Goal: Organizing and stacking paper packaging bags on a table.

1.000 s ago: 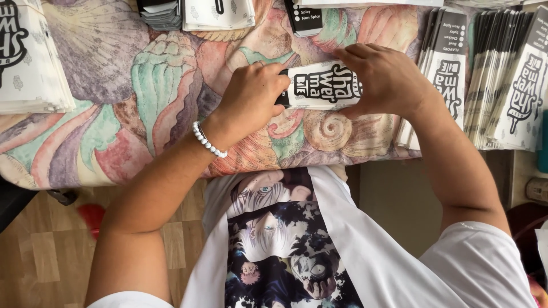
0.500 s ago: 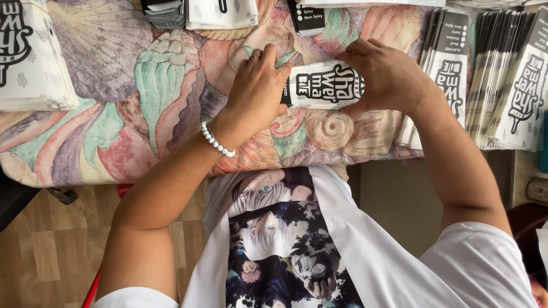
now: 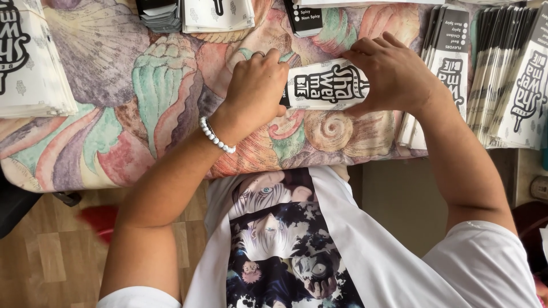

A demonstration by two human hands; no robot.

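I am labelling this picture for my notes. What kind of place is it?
Probably a small packing or assembly table, maybe at home: stacks of flat printed sleeves, a shell-patterned tablecloth, wood-look flooring. Left hand and right hand fold one printed sleeve.

head view, looking steeply down from above, close over table edge (image 3: 171, 171) and torso

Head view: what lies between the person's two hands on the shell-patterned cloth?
In the head view, a flat white paper sleeve with black lettering spans the gap between the left hand and right hand, both touching its ends; shell-patterned tablecloth lies beneath.
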